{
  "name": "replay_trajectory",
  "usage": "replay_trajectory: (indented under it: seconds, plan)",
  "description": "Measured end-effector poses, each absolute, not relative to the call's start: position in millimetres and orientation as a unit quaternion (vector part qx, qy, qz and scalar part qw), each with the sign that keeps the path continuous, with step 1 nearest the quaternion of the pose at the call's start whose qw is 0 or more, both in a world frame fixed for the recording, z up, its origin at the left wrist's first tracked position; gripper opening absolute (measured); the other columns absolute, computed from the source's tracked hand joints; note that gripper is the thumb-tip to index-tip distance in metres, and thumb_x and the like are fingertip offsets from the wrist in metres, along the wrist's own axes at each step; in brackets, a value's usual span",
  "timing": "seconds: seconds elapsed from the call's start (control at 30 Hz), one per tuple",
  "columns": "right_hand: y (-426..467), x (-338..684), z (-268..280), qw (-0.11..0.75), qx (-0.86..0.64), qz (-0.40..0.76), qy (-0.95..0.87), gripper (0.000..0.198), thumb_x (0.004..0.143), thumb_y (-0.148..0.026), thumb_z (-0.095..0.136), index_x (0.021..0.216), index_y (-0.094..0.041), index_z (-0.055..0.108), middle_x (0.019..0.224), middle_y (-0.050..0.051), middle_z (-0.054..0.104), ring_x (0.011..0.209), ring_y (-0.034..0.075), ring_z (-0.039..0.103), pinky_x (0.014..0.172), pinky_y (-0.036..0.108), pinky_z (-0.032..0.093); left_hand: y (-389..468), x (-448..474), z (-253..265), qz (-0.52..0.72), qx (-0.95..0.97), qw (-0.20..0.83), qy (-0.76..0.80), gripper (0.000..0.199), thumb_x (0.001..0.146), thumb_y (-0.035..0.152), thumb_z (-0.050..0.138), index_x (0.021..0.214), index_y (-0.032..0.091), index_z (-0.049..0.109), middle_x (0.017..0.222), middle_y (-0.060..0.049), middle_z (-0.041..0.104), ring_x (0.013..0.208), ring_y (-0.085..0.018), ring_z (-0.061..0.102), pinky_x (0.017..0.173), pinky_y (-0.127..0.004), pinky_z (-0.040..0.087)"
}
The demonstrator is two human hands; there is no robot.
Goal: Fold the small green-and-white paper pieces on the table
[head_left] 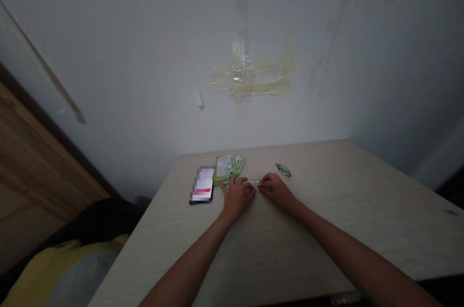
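My left hand rests low over the table, thumb and index finger pinched together while other fingers spread toward a flat green-and-white printed packet. Facing it, my right hand is closed in a pinch too. Between the two sets of fingertips is a small white-and-green piece, mostly covered by the fingers; its exact kind is too small to tell. Beyond my right hand lies a small crumpled green-and-white wrapper. The printed packet appears to be one of several, fanned at its right side.
A phone with a lit, partly pixelated screen lies left of the packets. The pale wooden table meets a wall with tape remnants. Dark and yellow fabric and a wooden panel are at the left.
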State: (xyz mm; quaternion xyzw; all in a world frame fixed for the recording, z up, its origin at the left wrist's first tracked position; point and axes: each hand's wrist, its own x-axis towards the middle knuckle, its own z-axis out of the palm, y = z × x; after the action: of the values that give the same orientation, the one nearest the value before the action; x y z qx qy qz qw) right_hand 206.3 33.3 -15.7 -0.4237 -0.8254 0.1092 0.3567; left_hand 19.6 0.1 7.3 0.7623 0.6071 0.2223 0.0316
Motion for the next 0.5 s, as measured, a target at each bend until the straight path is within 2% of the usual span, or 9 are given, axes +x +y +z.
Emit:
replay_trajectory:
  seconds: [0.23, 0.4, 0.5]
  plan:
    - [33.3, 207.5, -14.8, 0.351, -0.422, 0.116, -0.828, 0.008, 0.081, -0.018, 0.069, 0.083, -0.02, 0.076, 0.09, 0.007, 0.063, 0.091, 0.019, 0.055, 0.084, 0.032, 0.046, -0.3, 19.3, 5.9, 0.235, 0.768, 0.045, 0.595, 0.015, 0.085, 0.043, 0.06, 0.093, 0.033, 0.069, 0.125, 0.001, 0.062, 0.133, -0.031, 0.034, 0.104, -0.076, -0.003]
    - [32.5, 207.6, -13.7, 0.352, -0.42, 0.111, -0.829, 0.008, 0.082, -0.019, 0.069, 0.085, -0.02, 0.076, 0.089, 0.007, 0.063, 0.09, 0.019, 0.055, 0.084, 0.032, 0.046, 0.7, 18.0, 4.1, 0.242, 0.771, 0.052, 0.587, 0.018, 0.086, 0.042, 0.058, 0.102, 0.039, 0.067, 0.123, 0.002, 0.063, 0.132, -0.03, 0.035, 0.103, -0.077, -0.004]
    - [32.9, 207.7, -13.9, 0.348, -0.421, 0.11, -0.831, 0.008, 0.082, -0.019, 0.069, 0.084, -0.02, 0.076, 0.089, 0.007, 0.063, 0.09, 0.019, 0.055, 0.085, 0.032, 0.046, 1.4, 17.4, 2.9, 0.236, 0.773, 0.047, 0.587, 0.018, 0.086, 0.044, 0.058, 0.101, 0.04, 0.069, 0.124, 0.002, 0.063, 0.132, -0.031, 0.035, 0.103, -0.076, -0.004]
